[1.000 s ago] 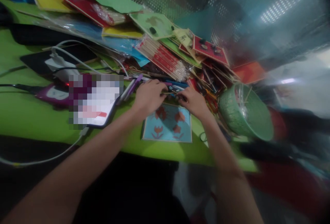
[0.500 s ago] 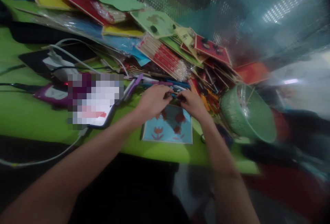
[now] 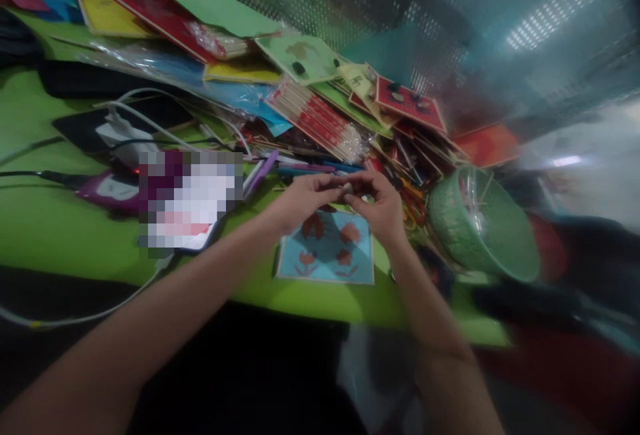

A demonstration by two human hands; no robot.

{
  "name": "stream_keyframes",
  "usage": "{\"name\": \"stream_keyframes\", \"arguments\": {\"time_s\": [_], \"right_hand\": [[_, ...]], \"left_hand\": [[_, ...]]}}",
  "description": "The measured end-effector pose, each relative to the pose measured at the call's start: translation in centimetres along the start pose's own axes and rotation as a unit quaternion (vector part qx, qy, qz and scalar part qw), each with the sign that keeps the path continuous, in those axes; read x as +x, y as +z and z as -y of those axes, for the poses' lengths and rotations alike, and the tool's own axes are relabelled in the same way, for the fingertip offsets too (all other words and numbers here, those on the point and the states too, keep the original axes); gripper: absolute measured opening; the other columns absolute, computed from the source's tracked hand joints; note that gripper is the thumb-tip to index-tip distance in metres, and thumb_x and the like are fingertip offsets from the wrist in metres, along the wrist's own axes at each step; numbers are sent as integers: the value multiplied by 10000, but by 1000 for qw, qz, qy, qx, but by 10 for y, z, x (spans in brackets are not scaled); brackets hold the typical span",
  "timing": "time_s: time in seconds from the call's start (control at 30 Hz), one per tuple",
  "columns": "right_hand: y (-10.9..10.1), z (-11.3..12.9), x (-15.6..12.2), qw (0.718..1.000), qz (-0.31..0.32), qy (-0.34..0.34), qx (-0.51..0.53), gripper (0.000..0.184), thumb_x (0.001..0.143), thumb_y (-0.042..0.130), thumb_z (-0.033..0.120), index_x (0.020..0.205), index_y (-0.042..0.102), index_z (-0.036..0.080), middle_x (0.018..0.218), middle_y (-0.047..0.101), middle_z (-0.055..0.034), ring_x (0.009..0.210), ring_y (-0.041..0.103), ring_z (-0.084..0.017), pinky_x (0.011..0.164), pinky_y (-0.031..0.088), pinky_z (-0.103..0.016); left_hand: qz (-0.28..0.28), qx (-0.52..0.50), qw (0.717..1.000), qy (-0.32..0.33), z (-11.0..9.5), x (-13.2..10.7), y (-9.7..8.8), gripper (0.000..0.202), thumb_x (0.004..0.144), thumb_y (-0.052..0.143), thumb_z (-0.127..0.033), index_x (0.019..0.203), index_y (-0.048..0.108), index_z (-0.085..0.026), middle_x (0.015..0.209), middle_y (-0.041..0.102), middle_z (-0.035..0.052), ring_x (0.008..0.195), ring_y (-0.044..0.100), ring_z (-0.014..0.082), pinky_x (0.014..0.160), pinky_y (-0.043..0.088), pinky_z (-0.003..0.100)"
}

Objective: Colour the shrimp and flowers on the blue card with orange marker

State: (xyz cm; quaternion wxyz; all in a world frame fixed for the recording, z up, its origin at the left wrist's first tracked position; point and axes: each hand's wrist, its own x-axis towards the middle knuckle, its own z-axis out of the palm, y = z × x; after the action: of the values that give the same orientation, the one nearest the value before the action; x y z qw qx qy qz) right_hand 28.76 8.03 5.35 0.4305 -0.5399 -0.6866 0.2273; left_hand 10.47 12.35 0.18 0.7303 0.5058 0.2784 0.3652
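My left hand (image 3: 309, 200) and my right hand (image 3: 379, 207) meet fingertip to fingertip, with fingers closed around a small greyish rounded piece (image 3: 349, 188). Its kind is too small and blurred to tell. Just below them a light blue card (image 3: 325, 268) lies on the table, decorated with orange flowers and partly shaded by my hands. Its upper edge is hidden behind my fingers. Pens (image 3: 295, 171) lie just beyond my left hand, and orange-handled scissors (image 3: 413, 200) beyond my right wrist.
A green basket (image 3: 450, 221) stands at the right. Bundled red-and-tan sticks (image 3: 320, 118) and coloured cards (image 3: 300, 58) pile up at the back of the green table (image 3: 50, 241). To the left are a lit phone (image 3: 195, 198), a purple power strip (image 3: 107, 188) and white cables (image 3: 135, 298).
Both hands have come slightly nearer to me, and the fingers have turned so that a greyish rounded piece now shows between them. The card stays in place; the view has shifted slightly.
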Motion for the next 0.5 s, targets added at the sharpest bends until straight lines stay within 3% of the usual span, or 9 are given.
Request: {"name": "stream_keyframes", "arguments": {"time_s": [0.2,0.3,0.4,0.5], "right_hand": [[0,3,0,1000,5,11,21,186,851,769,301,1029,751,248,937,747,-16,831,687,-173,818,583,-346],[0,4,0,1000,-4,21,22,160,864,751,312,1000,724,231,887,744,-8,800,680,-165,798,564,-332],[-2,7,0,999,-5,27,-32,181,881,730,353,1004,671,234,883,731,-2,776,656,-160,759,532,-314],[-6,9,1,990,40,22,-131,200,927,664,425,896,588,243,820,673,0,739,599,-168,711,468,-308]], "left_hand": [[-39,-8,999,-5,-6,-2,3,395,806,831,-483,1101,788,-225,1060,801,75,914,739,183,788,586,311],[-27,12,999,13,-7,-1,4,421,786,838,-474,1110,789,-210,1066,800,73,926,724,168,832,568,309],[-16,25,999,34,-5,0,4,462,767,844,-481,1135,788,-208,1067,802,66,911,713,168,853,563,319],[-27,48,996,68,-1,1,5,428,796,814,-478,1127,792,-208,1067,803,64,968,718,189,928,562,343]]}}
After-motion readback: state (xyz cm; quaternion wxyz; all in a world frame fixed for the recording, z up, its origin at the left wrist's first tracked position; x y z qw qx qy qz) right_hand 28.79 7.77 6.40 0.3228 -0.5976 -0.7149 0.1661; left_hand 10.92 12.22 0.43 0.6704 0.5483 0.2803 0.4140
